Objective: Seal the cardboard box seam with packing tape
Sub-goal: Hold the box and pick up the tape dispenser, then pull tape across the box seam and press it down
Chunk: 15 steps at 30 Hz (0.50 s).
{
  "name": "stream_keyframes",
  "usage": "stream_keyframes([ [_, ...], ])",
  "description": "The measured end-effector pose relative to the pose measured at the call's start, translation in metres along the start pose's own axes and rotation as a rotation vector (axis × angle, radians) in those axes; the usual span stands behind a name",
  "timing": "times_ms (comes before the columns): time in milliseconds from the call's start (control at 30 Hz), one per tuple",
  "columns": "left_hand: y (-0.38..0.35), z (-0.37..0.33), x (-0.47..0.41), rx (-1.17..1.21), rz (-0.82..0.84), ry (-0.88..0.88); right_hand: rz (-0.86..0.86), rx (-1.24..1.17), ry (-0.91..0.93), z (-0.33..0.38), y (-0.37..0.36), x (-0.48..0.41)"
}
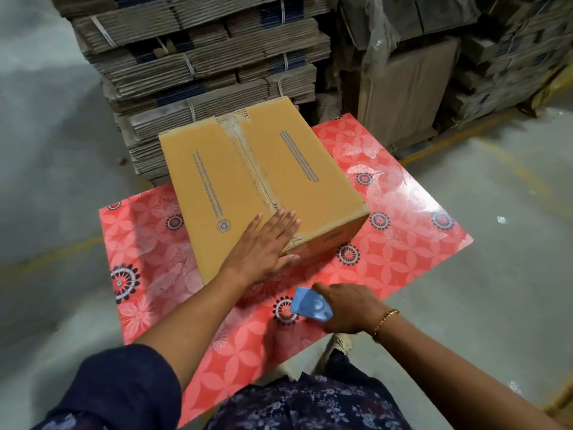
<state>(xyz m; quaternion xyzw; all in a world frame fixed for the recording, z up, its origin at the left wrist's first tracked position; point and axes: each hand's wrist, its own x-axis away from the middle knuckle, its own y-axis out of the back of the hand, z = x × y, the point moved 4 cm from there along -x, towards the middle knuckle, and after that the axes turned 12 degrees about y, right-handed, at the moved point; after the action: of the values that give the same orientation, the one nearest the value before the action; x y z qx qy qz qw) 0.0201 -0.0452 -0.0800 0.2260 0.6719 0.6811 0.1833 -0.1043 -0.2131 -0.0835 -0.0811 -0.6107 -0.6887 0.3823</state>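
Observation:
A closed brown cardboard box (pixel 217 181) lies on a red floral table (pixel 403 243). A strip of clear packing tape (pixel 248 156) runs along its centre seam from the far edge to the near edge. My left hand (pixel 263 249) lies flat on the box's near top edge, fingers spread beside the tape's end, thumb over the front face. My right hand (pixel 347 308) hovers just above the table's near edge, closed around a blue tape dispenser (pixel 310 305), a short way in front of the box. The tape roll itself is hidden.
Tall stacks of bundled flat cardboard (pixel 201 57) rise right behind the table. More cardboard piles wrapped in plastic (pixel 434 72) stand at the back right. Grey concrete floor (pixel 46 166) with yellow lines surrounds the table.

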Motion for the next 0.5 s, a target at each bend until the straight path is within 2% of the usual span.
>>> stream_keyframes([
  [133,-0.002,0.002,-0.002,0.013,0.019,-0.011,-0.221,0.201,0.232,-0.010,-0.030,0.001],
  [233,-0.001,0.002,0.000,0.013,0.032,-0.008,-0.407,0.378,0.319,-0.008,-0.041,-0.008],
  [367,0.002,0.002,0.000,0.010,0.041,-0.013,-0.484,0.414,0.292,-0.013,-0.060,-0.019],
  [500,0.002,0.001,0.001,-0.001,0.032,-0.011,-0.476,0.379,0.318,-0.018,-0.074,-0.009],
])
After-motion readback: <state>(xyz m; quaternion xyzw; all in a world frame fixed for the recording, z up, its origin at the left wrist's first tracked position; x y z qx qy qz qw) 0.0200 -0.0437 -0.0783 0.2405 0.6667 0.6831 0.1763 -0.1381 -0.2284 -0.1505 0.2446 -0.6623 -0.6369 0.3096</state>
